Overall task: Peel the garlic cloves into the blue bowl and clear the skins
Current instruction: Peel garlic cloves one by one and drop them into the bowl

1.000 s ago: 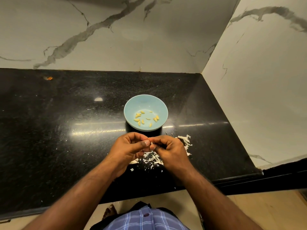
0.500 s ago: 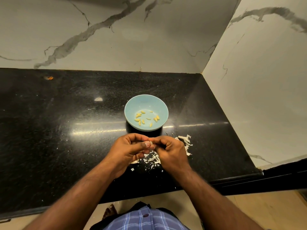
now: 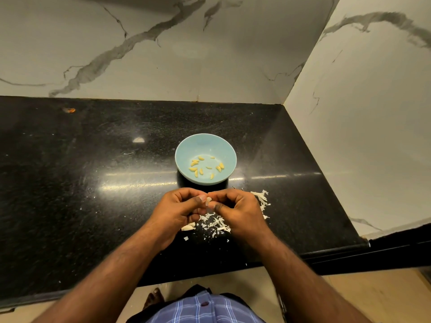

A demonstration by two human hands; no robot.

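Observation:
A pale garlic clove (image 3: 208, 200) is pinched between my left hand (image 3: 179, 209) and my right hand (image 3: 238, 210), just above the counter and in front of the blue bowl (image 3: 184, 149). Several yellow peeled cloves (image 3: 205, 167) lie in the bowl's bottom. White garlic skins (image 3: 213, 223) are scattered on the black counter beneath my hands, with more skins (image 3: 262, 198) to the right of my right hand. One unpeeled clove (image 3: 187, 227) lies on the counter under my left hand.
The black granite counter (image 3: 93, 183) meets marble walls at the back and right. Its front edge (image 3: 326, 252) runs close to my body. A small orange speck (image 3: 70, 110) lies far back left.
My hands have barely moved. The fingers have shifted slightly on the clove, and more of it shows between the thumbs now.

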